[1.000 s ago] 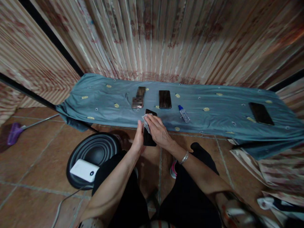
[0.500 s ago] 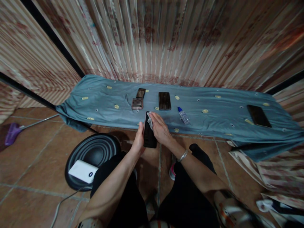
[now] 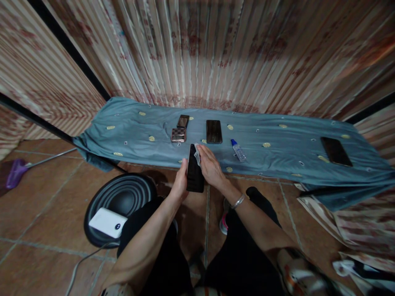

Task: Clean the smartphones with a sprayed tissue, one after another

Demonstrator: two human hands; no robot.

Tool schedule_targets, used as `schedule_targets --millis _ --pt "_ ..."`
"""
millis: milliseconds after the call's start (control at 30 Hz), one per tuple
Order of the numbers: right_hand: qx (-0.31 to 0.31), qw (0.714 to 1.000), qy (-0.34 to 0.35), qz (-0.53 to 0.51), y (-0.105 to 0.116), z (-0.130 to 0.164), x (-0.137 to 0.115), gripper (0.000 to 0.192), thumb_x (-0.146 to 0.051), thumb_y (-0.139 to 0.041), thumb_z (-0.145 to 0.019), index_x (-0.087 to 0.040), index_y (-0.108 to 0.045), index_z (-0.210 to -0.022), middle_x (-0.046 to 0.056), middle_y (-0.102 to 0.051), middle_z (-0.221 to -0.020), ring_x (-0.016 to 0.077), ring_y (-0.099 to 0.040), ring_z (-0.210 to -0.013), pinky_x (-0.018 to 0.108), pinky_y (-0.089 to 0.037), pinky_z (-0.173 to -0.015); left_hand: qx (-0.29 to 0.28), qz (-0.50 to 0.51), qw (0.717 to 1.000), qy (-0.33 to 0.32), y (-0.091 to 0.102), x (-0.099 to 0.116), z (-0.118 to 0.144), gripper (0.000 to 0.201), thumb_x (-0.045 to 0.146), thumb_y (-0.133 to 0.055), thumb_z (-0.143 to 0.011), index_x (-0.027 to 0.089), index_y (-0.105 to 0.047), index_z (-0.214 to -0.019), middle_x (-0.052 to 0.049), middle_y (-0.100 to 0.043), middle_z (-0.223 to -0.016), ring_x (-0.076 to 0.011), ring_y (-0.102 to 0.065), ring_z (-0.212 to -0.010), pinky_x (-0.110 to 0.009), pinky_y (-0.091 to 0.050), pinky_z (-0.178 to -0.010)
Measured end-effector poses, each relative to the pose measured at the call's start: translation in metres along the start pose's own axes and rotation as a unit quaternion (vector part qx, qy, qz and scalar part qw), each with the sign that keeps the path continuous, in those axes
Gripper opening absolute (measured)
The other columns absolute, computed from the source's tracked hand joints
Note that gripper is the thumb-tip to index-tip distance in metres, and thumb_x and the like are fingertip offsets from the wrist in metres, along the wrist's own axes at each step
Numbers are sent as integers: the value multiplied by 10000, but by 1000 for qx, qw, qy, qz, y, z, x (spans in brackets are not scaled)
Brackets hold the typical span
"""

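Note:
My left hand is closed around the left edge of a black smartphone, its thumb along the side. The phone is held in the air before the near edge of the cloth-covered surface, dark face towards me. Pinched in my right hand is a small greyish-white cloth, which lies against the upper right part of the phone. Beyond my hands a dark phone lies flat. A clear bottle with a blue cap rests to the right of it.
A blue-green patterned cloth covers the long surface. On it lie a checkered compact-like case with a dark open half, and another dark device. A black round stool at left bears a white device with a cable. Striped curtains hang behind.
My right hand and the cloth have shifted slightly to the right on the phone's upper part. The left hand and the phone stay in nearly the same place.

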State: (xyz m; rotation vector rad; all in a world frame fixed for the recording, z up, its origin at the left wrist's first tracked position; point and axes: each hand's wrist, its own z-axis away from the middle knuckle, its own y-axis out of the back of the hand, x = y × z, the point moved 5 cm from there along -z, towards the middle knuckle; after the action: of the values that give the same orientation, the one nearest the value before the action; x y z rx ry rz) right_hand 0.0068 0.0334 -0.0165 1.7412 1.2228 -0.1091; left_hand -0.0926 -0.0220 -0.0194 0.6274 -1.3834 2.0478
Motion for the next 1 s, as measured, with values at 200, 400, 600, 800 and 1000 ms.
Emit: schedule_targets --millis 200,400,600,800,1000 --pt "0 1000 -17 -7 -5 3 3 532 -160 -310 -983 -160 -403 -1507 121 -455 -1542 224 -351 -1475 495 -319 -1230 5 3 1000 2 -7 11 4 501 427 -330 -1025 154 -641 -1307 -92 -752 -1168 -233 -635 -1227 -362 -425 -1111" --pt "-10 1000 19 -12 -9 12 -15 534 -112 -312 -969 -136 -438 -1487 127 -471 -1527 217 -352 -1475 459 -337 -1231 26 36 999 15 -8 21 3 543 476 -308 -1018 159 -622 -1327 -104 -757 -1135 -249 -688 -1127 -381 -479 -1054" --pt "-18 998 51 -17 -12 24 -34 554 -69 -322 -963 -155 -417 -1502 130 -496 -1507 225 -371 -1465 480 -381 -1207 63 47 997 6 -3 28 0 577 484 -266 -1023 117 -674 -1202 -107 -773 -1024 -233 -719 -1031 -362 -527 -978" --pt "2 993 117 -27 -11 36 -52 572 -55 -330 -973 -170 -365 -1532 146 -532 -1465 230 -379 -1463 465 -415 -1189 62 26 998 -13 10 33 -7 570 589 -397 -960 126 -722 -1027 -113 -777 -958 -235 -737 -937 -339 -563 -881" --pt "1 985 166 -44 -7 44 -63 580 -57 -331 -986 -189 -321 -1551 151 -553 -1436 239 -406 -1444 459 -461 -1152 61 16 998 -15 10 36 -10 650 596 -279 -983 119 -719 -1018 -126 -775 -867 -242 -743 -902 -357 -579 -826"
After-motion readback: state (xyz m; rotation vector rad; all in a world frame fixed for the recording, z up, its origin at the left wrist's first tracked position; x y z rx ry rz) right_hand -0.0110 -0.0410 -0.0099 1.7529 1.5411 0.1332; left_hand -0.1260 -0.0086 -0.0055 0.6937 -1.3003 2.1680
